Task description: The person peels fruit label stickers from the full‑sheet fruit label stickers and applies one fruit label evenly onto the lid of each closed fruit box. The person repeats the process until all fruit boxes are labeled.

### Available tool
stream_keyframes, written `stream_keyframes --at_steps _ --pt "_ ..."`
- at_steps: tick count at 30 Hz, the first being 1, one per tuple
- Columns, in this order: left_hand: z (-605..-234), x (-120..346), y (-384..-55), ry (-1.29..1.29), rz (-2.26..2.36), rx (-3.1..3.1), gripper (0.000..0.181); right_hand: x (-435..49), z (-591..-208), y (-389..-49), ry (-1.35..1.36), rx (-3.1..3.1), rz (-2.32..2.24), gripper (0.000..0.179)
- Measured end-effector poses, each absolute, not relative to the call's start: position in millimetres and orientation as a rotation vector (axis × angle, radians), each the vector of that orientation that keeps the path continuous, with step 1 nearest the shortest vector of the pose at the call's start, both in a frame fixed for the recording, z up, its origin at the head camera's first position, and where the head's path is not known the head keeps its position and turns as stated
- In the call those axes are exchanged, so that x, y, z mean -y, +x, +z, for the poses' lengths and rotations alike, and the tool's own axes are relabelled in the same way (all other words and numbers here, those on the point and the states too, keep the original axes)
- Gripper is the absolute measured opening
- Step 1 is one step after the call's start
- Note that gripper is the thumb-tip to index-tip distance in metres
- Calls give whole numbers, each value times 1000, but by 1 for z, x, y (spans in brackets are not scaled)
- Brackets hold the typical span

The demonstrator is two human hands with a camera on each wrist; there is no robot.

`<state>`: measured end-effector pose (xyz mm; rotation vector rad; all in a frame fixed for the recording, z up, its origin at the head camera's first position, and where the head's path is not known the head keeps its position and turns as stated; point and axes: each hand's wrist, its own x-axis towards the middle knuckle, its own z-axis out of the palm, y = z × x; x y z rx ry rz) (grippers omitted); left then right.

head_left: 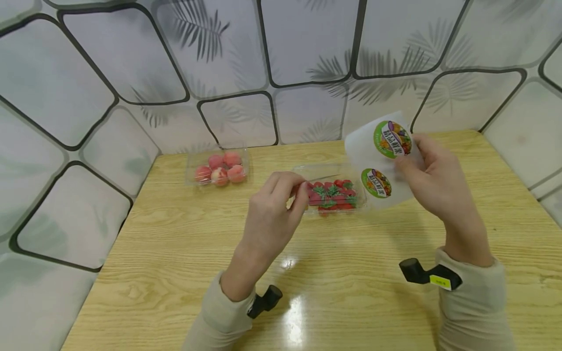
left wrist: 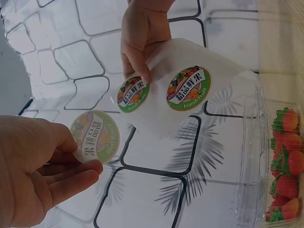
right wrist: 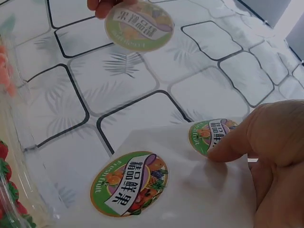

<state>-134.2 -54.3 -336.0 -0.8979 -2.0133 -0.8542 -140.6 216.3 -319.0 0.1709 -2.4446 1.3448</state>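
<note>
Between the thumb and fingers of my left hand point(head_left: 273, 214) is a round fruit sticker point(left wrist: 96, 137), pinched by its edge; its pale back faces the left wrist camera. In the head view the sticker is nearly edge-on above a clear plastic box point(head_left: 311, 170) of strawberries point(head_left: 333, 196). My right hand point(head_left: 445, 183) grips a white backing sheet point(head_left: 357, 146) at its right side, thumb on the front. Two round green-edged stickers point(right wrist: 129, 184) with fruit pictures remain on the sheet. The sheet is held up, to the right of the strawberry box.
A second clear box point(head_left: 190, 170) with several peach-like fruits point(head_left: 219, 175) stands at the back left of the wooden table point(head_left: 175, 253). Behind the table's far edge rises a patterned backdrop point(head_left: 307, 44). A small black device point(head_left: 265, 301) sits at each wrist.
</note>
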Motion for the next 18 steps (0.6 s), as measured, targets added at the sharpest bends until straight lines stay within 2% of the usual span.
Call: stream_keyframes --at_steps 9,18 --pt "-336 53 -133 -897 -840 2011 6 -241 -322 -150 54 2432 1349 44" --pt "-336 52 -133 -901 -830 2011 6 -264 -331 -162 -185 2540 1290 52"
